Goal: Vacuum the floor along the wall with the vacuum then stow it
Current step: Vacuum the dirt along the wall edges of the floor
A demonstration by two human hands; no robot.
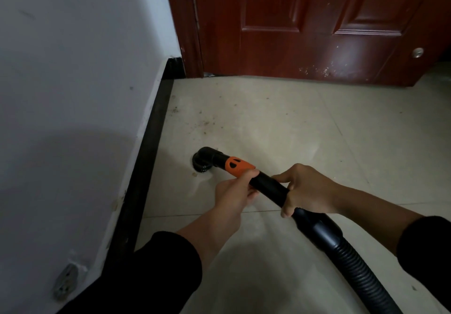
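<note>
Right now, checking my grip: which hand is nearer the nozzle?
Left. The left hand grips the tube at the orange collar, behind the nozzle; the right hand grips farther back, toward the hose.

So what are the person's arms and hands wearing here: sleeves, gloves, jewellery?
Black sleeves, the left sleeve and right sleeve, end at mid-forearm. The left hand and right hand are bare: no gloves, watch or rings show.

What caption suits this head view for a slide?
Left hand and right hand hold a black plastic vacuum wand nozzle-down on dusty beige tile.
</note>
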